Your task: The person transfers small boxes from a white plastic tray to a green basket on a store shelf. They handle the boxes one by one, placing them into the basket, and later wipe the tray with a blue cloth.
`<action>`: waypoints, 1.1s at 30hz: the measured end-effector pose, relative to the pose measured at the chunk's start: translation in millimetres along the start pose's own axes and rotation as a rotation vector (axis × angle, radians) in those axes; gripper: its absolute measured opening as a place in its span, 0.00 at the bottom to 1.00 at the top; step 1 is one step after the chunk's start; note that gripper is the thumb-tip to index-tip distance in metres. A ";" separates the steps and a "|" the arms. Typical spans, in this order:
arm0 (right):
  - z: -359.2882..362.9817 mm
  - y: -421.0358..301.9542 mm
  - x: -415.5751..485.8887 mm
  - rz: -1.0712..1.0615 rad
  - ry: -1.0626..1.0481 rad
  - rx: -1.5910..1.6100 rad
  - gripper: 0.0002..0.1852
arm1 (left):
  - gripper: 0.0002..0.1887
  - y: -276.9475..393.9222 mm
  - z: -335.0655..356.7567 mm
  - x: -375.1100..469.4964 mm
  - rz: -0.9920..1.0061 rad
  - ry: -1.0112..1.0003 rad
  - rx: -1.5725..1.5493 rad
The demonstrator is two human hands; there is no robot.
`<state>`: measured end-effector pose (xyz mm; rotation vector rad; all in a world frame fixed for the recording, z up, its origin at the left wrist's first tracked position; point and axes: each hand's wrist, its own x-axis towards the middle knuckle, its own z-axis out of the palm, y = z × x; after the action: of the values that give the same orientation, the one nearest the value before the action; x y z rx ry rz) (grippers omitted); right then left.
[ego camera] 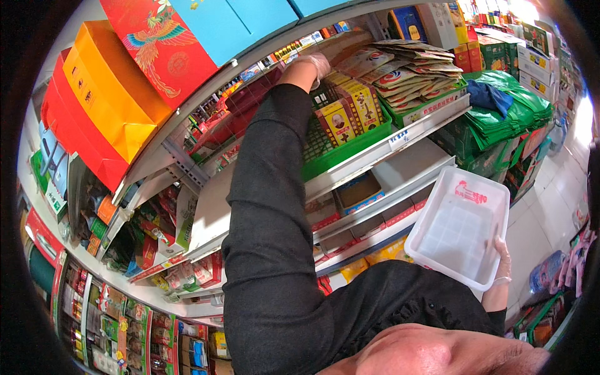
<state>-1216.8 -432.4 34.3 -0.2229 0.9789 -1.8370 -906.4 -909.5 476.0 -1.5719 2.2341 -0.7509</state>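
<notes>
My left hand, in a clear thin glove, reaches to the back of a shelf, above a green plastic basket. Small yellow and maroon boxes stand in the basket, just right of my wrist. The fingers are bent and partly hidden, so whether they hold anything cannot be told. Lower right, my right hand, also gloved, grips the side of a white translucent plastic tray with red print at one end. The tray is tilted, and nothing shows inside it.
Flat packets are piled in another green basket beside the boxes. Farther right, folded green bags lie on cartons. Metal shelf edges run in front of me. Orange and red paper bags stand upper left. A large plastic bottle is on the tiled floor.
</notes>
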 end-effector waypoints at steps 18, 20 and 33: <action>11.5 4.5 2.1 -0.019 -0.105 0.062 0.34 | 0.23 -32.8 20.3 -34.1 -0.130 -0.010 -0.312; 7.6 5.6 3.5 -0.013 -0.084 0.050 0.34 | 0.24 -32.5 19.5 -34.3 -0.129 -0.014 -0.319; 8.2 2.2 -1.0 0.046 -0.061 0.080 0.34 | 0.31 -38.8 15.3 -36.9 -0.145 -0.042 -0.311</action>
<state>-1210.3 -436.2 38.4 -0.2044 0.8600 -1.8131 -855.4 -888.8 484.1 -1.8891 2.3109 -0.4140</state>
